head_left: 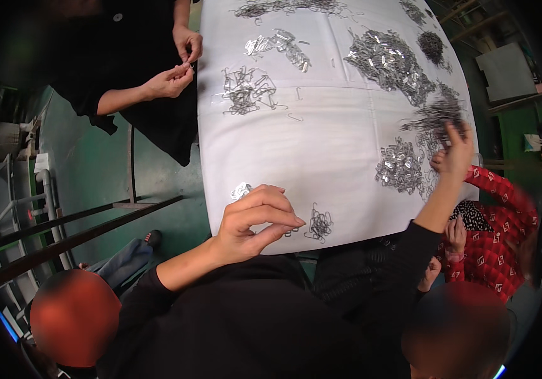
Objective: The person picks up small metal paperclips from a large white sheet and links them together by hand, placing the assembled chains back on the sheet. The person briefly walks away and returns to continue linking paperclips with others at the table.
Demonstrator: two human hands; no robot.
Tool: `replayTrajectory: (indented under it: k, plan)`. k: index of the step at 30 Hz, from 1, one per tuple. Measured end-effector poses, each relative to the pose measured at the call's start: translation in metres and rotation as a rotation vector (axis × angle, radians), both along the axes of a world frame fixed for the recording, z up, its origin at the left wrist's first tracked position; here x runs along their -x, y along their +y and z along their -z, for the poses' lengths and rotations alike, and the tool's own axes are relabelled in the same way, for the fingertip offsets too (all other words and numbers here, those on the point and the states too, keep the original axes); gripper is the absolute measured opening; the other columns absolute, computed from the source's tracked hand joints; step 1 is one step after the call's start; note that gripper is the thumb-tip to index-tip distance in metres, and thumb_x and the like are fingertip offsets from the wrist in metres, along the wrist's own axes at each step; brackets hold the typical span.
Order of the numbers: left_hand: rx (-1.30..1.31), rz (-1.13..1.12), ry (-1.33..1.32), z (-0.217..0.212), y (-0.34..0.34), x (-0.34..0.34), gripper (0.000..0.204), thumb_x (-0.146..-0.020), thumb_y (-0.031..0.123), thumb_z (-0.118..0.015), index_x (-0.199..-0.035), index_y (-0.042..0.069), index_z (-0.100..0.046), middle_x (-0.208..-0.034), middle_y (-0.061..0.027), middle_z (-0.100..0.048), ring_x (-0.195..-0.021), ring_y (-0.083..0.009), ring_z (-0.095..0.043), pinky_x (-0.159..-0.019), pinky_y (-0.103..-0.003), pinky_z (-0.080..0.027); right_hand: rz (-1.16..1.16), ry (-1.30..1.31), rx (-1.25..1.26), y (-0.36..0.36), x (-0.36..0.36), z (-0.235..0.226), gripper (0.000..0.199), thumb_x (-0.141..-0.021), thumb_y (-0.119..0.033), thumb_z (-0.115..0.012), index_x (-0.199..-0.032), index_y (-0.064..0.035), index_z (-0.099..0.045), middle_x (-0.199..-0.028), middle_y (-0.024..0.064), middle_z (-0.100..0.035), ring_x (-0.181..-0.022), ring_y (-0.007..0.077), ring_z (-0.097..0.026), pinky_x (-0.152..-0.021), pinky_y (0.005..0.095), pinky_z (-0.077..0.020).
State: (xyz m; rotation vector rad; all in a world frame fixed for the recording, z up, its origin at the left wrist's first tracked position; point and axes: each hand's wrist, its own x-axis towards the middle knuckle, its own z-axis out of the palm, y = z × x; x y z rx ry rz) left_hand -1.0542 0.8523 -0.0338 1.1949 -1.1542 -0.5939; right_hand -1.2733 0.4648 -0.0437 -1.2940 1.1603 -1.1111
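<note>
On the near left of the white-covered table, my left hand is raised with thumb and fingertips drawn together in a pinch. Whatever lies between them is too small to tell. Just right of its fingertips sits a small clump of bent wire hooks, and shiny flat metal pieces show partly behind it. At the right edge, my right hand has its thumb and finger apart. Beyond its fingertips is a motion-blurred bunch of dark wire pieces. A heap of shiny metal clips lies to its left.
A large pile of metal clips and a dark wire heap lie farther off. Wire hooks are spread at far left, beside a co-worker's hands. Another person's red patterned sleeve is close to my right arm.
</note>
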Motion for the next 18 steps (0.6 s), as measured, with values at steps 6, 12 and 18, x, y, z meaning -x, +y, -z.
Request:
replayTrajectory:
  k: [6,12,18]
  plan:
    - [-0.033,0.054,0.016,0.005,0.017,-0.017,0.025,-0.07,-0.011,-0.067,-0.088,0.005,-0.071,-0.089,-0.0053,-0.063,-0.084,-0.0204,-0.061,-0.093,-0.044,-0.045,-0.329,0.24,-0.149,0.1,-0.081,0.115,0.03,-0.078,0.006,-0.067,-0.105,-0.0035,-0.058,-0.1,0.0053,-0.057,-0.084,0.0165,-0.061,-0.067,0.033,-0.0608]
    - [-0.004,0.097,0.024,0.012,0.026,-0.042,0.024,-0.072,-0.007,-0.072,-0.091,0.006,-0.073,-0.089,-0.0033,-0.062,-0.079,-0.0176,-0.059,-0.088,-0.038,-0.046,-0.485,0.742,-0.02,0.163,-0.087,0.147,0.038,-0.075,0.0,-0.069,-0.111,-0.002,-0.058,-0.116,0.011,-0.058,-0.1,0.0236,-0.06,-0.089,0.0366,-0.0478]
    - [-0.016,0.161,-0.007,0.016,0.035,-0.069,0.026,-0.07,-0.009,-0.071,-0.091,0.006,-0.073,-0.088,-0.0034,-0.062,-0.08,-0.0177,-0.06,-0.09,-0.04,-0.047,-0.302,0.868,0.49,0.21,-0.16,0.163,0.044,-0.082,-0.011,-0.067,-0.124,-0.0056,-0.054,-0.139,0.018,-0.042,-0.126,0.0376,-0.041,-0.103,0.0433,-0.0387]
